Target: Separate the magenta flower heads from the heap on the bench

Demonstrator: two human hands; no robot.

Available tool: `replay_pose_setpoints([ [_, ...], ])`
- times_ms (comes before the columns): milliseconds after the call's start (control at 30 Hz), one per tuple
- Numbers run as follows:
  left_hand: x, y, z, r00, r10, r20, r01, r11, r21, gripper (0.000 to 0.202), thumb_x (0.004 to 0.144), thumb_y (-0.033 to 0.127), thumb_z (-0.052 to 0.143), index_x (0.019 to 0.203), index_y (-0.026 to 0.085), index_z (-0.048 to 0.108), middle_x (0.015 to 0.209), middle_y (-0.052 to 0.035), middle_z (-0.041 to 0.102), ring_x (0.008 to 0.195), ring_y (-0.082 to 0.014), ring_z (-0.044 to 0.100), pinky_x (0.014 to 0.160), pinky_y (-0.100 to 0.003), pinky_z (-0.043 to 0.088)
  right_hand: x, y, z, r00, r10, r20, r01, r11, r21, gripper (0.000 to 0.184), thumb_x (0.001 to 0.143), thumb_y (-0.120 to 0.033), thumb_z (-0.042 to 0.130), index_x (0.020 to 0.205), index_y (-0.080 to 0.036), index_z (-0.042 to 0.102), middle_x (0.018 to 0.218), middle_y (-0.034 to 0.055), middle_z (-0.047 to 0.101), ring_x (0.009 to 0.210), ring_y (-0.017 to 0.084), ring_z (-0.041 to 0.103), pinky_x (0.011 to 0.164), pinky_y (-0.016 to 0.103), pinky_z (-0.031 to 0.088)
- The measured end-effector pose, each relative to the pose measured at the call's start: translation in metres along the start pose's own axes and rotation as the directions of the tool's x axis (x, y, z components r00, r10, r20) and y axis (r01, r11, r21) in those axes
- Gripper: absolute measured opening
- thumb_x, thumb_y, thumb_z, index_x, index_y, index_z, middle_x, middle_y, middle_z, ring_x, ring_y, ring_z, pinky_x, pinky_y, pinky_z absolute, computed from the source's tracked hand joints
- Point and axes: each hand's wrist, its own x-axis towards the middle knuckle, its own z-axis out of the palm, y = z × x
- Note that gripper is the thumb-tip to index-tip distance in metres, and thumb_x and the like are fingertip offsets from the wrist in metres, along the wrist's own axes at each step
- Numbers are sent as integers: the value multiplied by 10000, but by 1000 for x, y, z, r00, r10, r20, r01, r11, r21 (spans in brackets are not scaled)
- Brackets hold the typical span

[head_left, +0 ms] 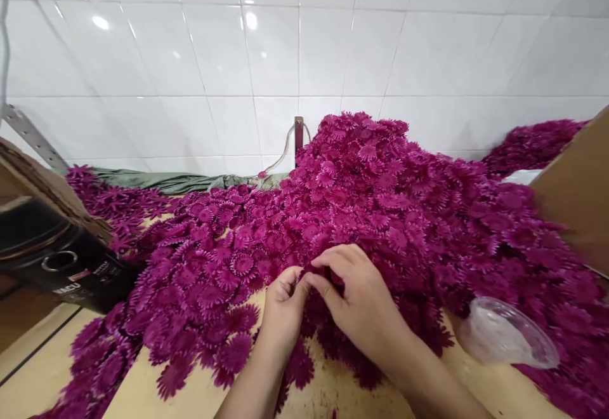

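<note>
My left hand (284,308) and my right hand (358,289) meet at the fingertips, low in the middle of the head view. Both are closed in a pinch, thumbs close together. A bit of magenta artificial flower (308,274) shows between the fingers; most of it is hidden by them. Around and beneath the hands lies a big heap of magenta artificial flower heads (380,190), flat with jagged petals. Some loose flower heads (235,350) lie on the pale tabletop (176,403) left of my left wrist.
A clear plastic tub (507,336) sits at the right, with pale contents. A cardboard box (580,197) borders the right side. On the left a black canister (61,254) stands by a cardboard edge (52,184). Green cloth (166,181) runs along the tiled wall (323,51).
</note>
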Motion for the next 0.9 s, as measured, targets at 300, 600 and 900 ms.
replay_pose_setpoints([
  [300, -6, 4, 2, 997, -42, -60, 41, 999, -20, 457, 597, 583, 592, 511, 155, 456, 496, 65, 349, 486, -68, 288, 473, -188, 280, -1, 5, 9, 945, 201, 258, -271, 922, 277, 34, 724, -160, 547, 726, -183, 573, 734, 5, 608, 713, 146, 546, 683, 281, 423],
  [600, -4, 5, 6, 993, 98, 70, -109, 979, 172, 408, 655, 542, 563, 560, 181, 398, 530, 64, 319, 506, -80, 276, 486, -195, 273, 17, 18, 4, 945, 259, -202, -224, 957, 182, 120, 741, -179, 472, 623, -176, 494, 597, -11, 515, 559, 123, 469, 565, 248, 370],
  [900, 3, 7, 13, 989, 129, 71, -137, 983, 123, 334, 692, 466, 562, 590, 184, 416, 557, 62, 331, 534, -87, 289, 515, -196, 290, 32, 19, 14, 916, 170, -365, -179, 984, 10, 129, 738, -171, 455, 612, -187, 474, 611, 6, 518, 587, 145, 471, 601, 276, 379],
])
